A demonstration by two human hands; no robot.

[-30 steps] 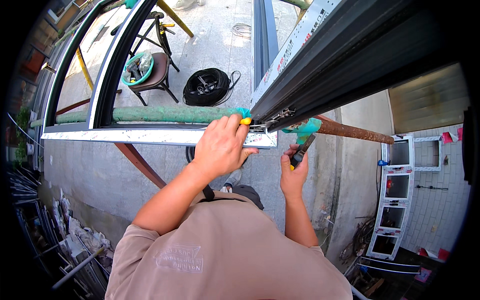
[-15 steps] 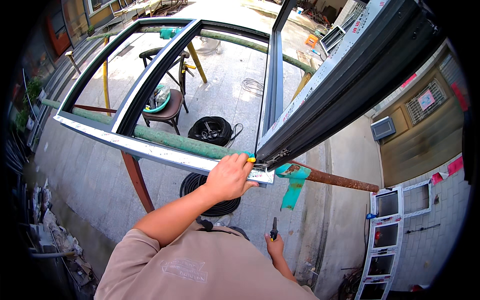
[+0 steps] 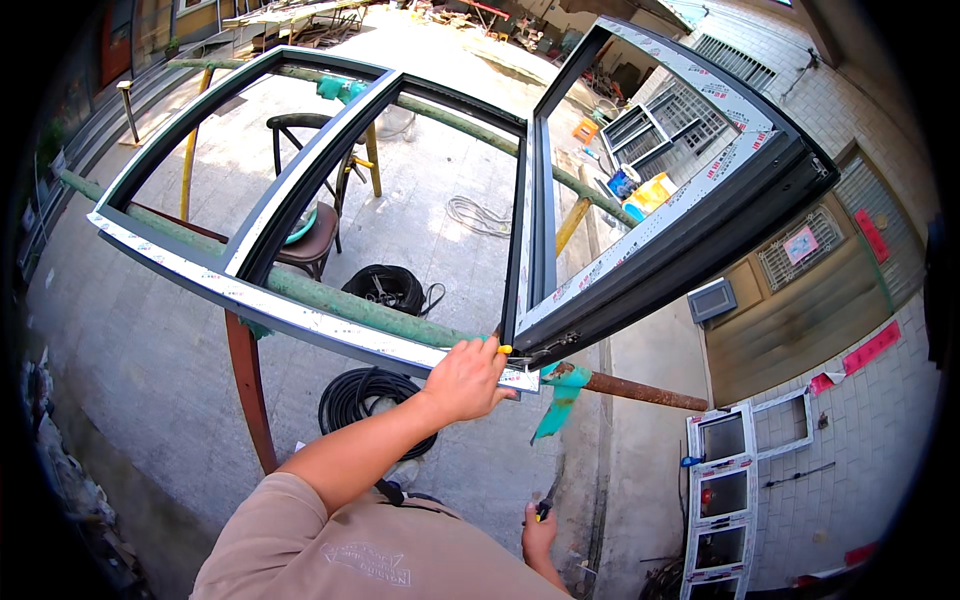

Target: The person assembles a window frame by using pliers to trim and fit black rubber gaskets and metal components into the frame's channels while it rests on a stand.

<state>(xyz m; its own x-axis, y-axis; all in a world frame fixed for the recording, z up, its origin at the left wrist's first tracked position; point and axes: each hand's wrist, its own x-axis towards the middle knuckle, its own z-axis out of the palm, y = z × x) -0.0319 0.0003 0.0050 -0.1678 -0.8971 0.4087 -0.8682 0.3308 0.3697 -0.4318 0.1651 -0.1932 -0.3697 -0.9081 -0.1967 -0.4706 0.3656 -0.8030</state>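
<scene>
- Paved ground spreads under the window frame, which lies across a green pole; its near rail runs long from left to right, sloping toward the person.
- Left hand curls over that rail close to its right end, a yellow tip at the fingers; whether they pinch it, I cannot tell.
- Right hand hangs lower, well apart from the rail, closed round a dark tool pointing up and away.
- Rightmost, the raised sash slants up from the hinge corner, just beside the left hand, the nearer one.
</scene>
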